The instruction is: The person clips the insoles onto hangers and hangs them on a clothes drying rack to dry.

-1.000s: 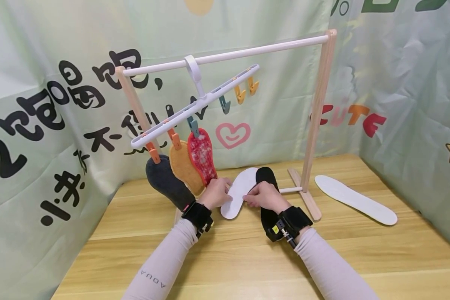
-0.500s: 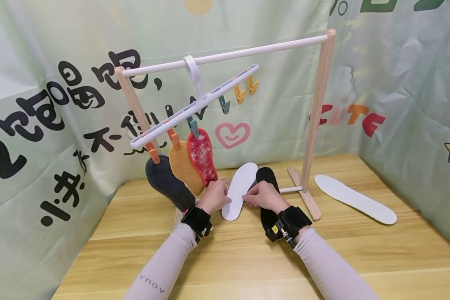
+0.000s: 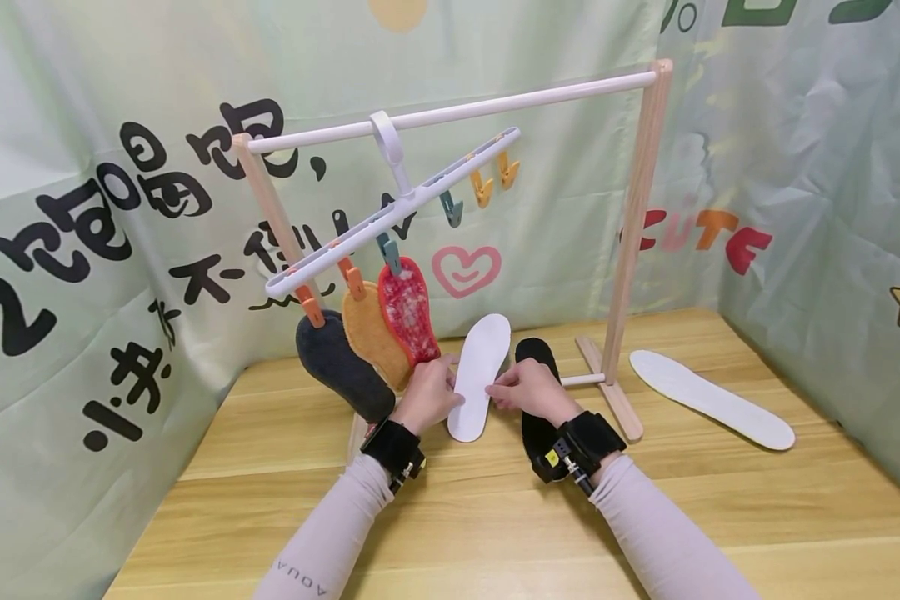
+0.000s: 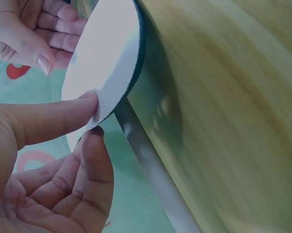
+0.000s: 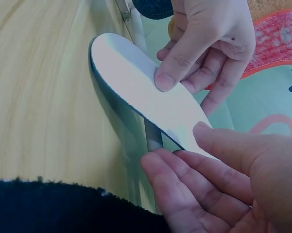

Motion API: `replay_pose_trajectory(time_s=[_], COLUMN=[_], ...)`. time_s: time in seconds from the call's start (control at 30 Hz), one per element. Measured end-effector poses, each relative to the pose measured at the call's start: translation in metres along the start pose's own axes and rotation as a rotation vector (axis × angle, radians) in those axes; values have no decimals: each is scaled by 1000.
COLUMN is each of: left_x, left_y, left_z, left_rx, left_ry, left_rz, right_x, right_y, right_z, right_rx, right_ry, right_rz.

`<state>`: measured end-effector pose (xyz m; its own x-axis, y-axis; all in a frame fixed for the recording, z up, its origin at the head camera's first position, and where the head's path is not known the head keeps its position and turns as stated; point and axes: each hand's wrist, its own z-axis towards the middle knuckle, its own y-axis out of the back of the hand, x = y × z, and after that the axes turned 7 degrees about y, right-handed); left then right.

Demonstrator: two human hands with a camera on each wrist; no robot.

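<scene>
L hand [image 3: 427, 393] pinching wht insole [image 3: 480, 367] by edge, R hand [image 3: 534, 391] pinching opp. edge, both part-curled

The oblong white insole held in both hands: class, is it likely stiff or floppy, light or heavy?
Probably fairly stiff: the oblong white insole looks nearly flat between the left hand and right hand. Likely light, given its thin edge.

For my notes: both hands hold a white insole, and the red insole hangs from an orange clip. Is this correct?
One colour is wrong: in the head view, the red insole hangs from a blue-green clip. The rest is right.
</scene>
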<state>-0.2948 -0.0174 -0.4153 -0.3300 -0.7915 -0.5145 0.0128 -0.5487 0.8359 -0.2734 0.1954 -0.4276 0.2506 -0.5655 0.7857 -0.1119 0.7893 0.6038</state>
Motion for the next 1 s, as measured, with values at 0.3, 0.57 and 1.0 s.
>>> replay_pose_trajectory(time_s=[0.3, 0.57, 1.0], left_x=[-2, -7, -10], left_y=[5, 9, 13], left_z=[-6, -12, -18], left_rx=[-26, -11, 20], left_ry=[13, 25, -15], left_rz=[-115, -167, -177], right_x=[3, 6, 10], right_y=[3, 5, 13], right_z=[1, 2, 1], right_rx=[-30, -41, -72], right_ry=[10, 23, 41], right_rz=[79, 142, 126])
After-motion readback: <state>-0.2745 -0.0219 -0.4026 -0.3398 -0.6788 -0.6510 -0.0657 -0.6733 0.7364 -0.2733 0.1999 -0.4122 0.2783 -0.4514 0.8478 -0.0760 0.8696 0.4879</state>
